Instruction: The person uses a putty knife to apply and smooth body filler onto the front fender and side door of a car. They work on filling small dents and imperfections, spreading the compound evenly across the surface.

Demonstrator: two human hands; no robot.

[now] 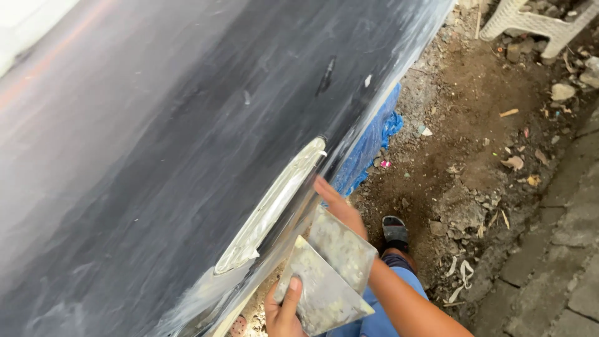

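Left hand grips putty plate, right hand grips spreader beside car panel; tilt risks gouging wet filler.

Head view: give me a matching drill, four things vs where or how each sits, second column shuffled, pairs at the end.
Things
1. left hand
2. right hand
3. blue sheet
4. white lattice chair

Places or states
A. bunched on the dirt under the dark panel's lower edge
B. top right corner, standing on rubble
C. gripping a smeared square metal plate at its lower corner
D. holding a second smeared plate against the dark panel beside the pale filler patch

Pairs: 1-C, 2-D, 3-A, 4-B
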